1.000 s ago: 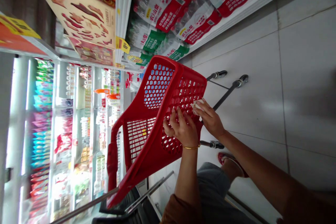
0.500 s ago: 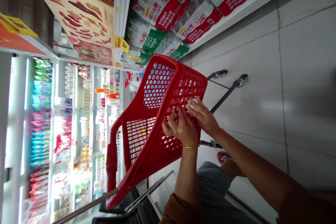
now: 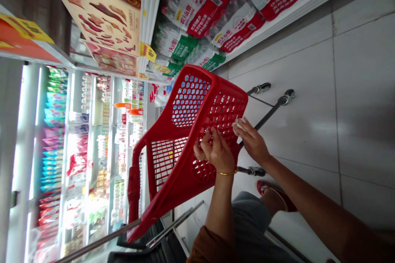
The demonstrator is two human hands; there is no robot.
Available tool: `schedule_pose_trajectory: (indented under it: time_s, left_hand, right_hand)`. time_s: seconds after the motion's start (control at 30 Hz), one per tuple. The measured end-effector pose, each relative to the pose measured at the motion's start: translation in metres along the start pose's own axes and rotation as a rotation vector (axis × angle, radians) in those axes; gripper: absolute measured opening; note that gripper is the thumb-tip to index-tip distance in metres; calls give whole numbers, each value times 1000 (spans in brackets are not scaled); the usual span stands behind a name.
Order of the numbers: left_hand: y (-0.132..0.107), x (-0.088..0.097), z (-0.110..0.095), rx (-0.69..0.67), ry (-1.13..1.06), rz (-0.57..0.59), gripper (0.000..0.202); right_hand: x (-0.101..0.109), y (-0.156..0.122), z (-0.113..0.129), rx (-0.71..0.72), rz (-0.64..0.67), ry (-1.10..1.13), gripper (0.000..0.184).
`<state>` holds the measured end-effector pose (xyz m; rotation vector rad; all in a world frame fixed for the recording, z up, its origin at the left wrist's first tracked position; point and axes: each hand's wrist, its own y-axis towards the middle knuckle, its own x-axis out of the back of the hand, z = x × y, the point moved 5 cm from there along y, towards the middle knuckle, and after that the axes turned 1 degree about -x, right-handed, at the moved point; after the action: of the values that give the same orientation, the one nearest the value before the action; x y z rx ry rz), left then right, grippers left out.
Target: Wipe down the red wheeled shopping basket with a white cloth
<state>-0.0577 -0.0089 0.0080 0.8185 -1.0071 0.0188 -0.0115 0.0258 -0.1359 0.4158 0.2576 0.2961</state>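
Pale floor tiles (image 3: 308, 131) and packed shop shelves surround the work, all strongly tilted from where I sit at the far end of the feed. At the centre I have two bare hands, apart from each other: the left hand (image 3: 217, 154), wearing a gold bangle (image 3: 226, 173), has its fingers bent and slightly spread in front of the mesh side of a red trolley (image 3: 182, 185); I can't tell whether they pinch anything or press on the plastic. Just right of it, the right hand (image 3: 254, 146) has its fingers close together near the basket's right edge, with a whitish bit (image 3: 242, 122) at their tips, too small for me to identify. The step in hand, I judge, is close two-handed fingerwork at that panel; the next move calls for light fingertips, clear of the mesh holes. Around them, the trolley fills the middle, its handle (image 3: 133, 189) on the left, wheels (image 3: 288, 95) on the right. Beyond, bottled water (image 3: 197, 8) lines the far shelf, a cream box (image 3: 108, 16) sits far left, and bright packets (image 3: 55, 131) fill the lit shelves at left.
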Motion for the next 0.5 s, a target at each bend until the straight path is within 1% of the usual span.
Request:
schedule_pose_trajectory:
  time_s: [0.13,0.27,0.37,0.5]
  left_hand:
    - [-1,6,-4,-52,28,-49,23]
    - [-3,9,-6,-97,71,-84,22]
    - [-9,10,-4,-89,88,-93,21]
    - [-16,13,-5,-72,96,-166,18]
  right_hand:
    - [5,2,9,-8,-18,-5,44]
    - [12,16,25,27,-64,-22,42]
    - [18,31,38,59,-116,-38,43]
    - [25,44,49,72,-177,-44,46]
